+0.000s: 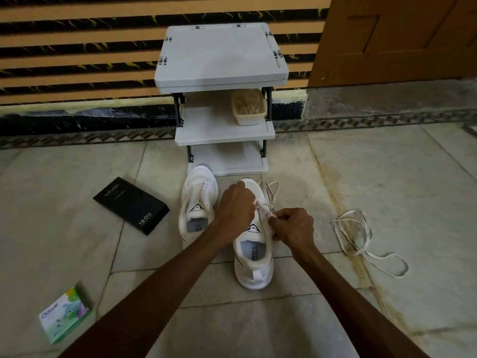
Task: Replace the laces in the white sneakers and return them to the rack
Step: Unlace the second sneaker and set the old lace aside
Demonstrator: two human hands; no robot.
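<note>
Both grips work at the nearer white sneaker (248, 276) on the floor (77, 254) before the rack (222, 60): right grip (294, 226) pinches its lace (264, 210), left grip (236, 205) curls, apparently clenching the same lace.

Dim indoor light, flat and soft; I can't place a single source. Colours are muted, and the floor (77, 254) reads grey-green. The brightest areas are the rack (219, 55) top, the near sneaker (254, 270) and the far sneaker (198, 192), with no glare. Shadows are soft only: dark bands under the rack shelves, a faint smudge beside the shoes. Forearms are near-black, with little detail. Strong wide-angle bending: the wall stripes (77, 47) bow and the door (400, 34) leans. The centre is fairly sharp, tongue print legible. The corners are softer, and the green box (64, 315) is slightly smeared. Where the left hand (235, 205) and right hand (294, 227) pinch the lace (262, 208), white merges into white.
</note>
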